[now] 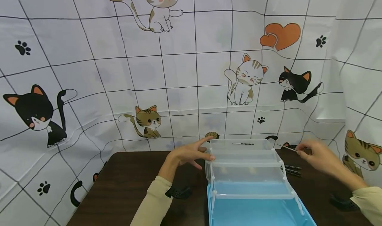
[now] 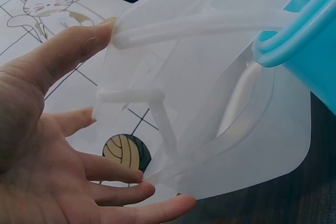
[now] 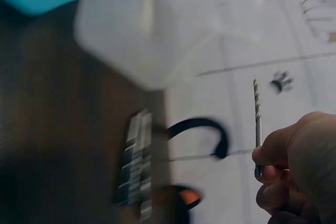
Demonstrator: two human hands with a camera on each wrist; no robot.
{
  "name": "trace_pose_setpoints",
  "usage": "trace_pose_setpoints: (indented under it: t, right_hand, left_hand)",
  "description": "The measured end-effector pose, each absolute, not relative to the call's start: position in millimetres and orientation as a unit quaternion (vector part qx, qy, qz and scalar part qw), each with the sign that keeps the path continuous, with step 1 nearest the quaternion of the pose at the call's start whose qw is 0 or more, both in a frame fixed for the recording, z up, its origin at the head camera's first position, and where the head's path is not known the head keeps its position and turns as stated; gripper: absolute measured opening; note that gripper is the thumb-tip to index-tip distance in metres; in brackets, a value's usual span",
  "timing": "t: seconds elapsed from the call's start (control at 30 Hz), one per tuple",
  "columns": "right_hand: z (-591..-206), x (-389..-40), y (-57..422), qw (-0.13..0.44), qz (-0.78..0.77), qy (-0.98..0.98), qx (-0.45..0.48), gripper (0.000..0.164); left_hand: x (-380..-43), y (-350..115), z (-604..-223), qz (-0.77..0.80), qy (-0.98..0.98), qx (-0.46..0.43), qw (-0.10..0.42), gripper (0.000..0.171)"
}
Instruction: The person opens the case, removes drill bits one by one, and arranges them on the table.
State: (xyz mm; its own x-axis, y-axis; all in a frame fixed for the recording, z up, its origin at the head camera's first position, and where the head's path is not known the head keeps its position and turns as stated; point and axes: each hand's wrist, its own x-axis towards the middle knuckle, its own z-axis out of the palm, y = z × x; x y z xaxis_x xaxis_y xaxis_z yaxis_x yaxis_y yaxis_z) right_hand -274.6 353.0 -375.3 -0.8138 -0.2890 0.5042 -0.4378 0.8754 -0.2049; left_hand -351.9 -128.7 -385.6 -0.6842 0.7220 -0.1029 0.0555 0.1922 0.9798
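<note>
A storage box with a blue base (image 1: 250, 212) and tiered clear trays (image 1: 247, 171) stands unfolded on the table. A dark drill bit (image 1: 247, 144) lies in the topmost tray. My left hand (image 1: 189, 153) touches the trays' left side, thumb and spread fingers nearly straight; in the left wrist view its thumb (image 2: 79, 45) meets the clear plastic at a corner. Between thumb and fingers, my right hand (image 1: 317, 156) pinches another drill bit (image 3: 258, 124) by its shank, to the right of the top tray. Its fluted end points away from the fingers.
Several dark drill bits (image 1: 291, 170) lie in a bunch on the dark table (image 1: 131, 183), just right of the box. Behind the table hangs a white grid-lined cloth (image 1: 179, 67) printed with cats.
</note>
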Motion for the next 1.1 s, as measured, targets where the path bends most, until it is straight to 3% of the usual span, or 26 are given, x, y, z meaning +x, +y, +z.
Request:
trace_pose_setpoints:
  t: [0.23, 0.43, 1.1]
  right_hand:
    - [-424.3, -265.2, 367.9, 0.131, 0.188, -0.965, 0.129, 0.010]
    - [-442.7, -265.3, 366.3, 0.082, 0.206, -0.967, 0.124, 0.011]
    - [-452.7, -272.3, 368.9, 0.080, 0.152, -0.980, 0.104, 0.012]
  left_hand:
    - [-352.4, -130.2, -385.6, 0.577, 0.714, 0.269, 0.290, 0.096]
    - [-352.3, -130.1, -384.7, 0.577, 0.715, 0.269, 0.289, 0.098]
    - [-351.0, -127.9, -384.9, 0.570, 0.723, 0.268, 0.284, 0.096]
